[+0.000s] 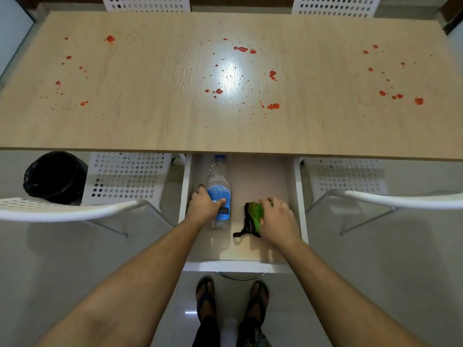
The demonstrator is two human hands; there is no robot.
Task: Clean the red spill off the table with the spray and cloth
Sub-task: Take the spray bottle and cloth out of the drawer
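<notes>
Red spill drops are scattered across the light wooden table, in patches at the left, middle and right. Below the table's near edge an open white drawer holds a clear plastic bottle with a blue label, lying with its blue cap toward the table. My left hand grips the bottle's lower half, thumb across the label. A green cloth with black trim lies to its right; my right hand is curled over it and grips it.
White perforated chairs stand at the left and right of the drawer, with two more beyond the table's far edge. A black bin sits on the floor at the left. My sandalled feet stand just behind the drawer front.
</notes>
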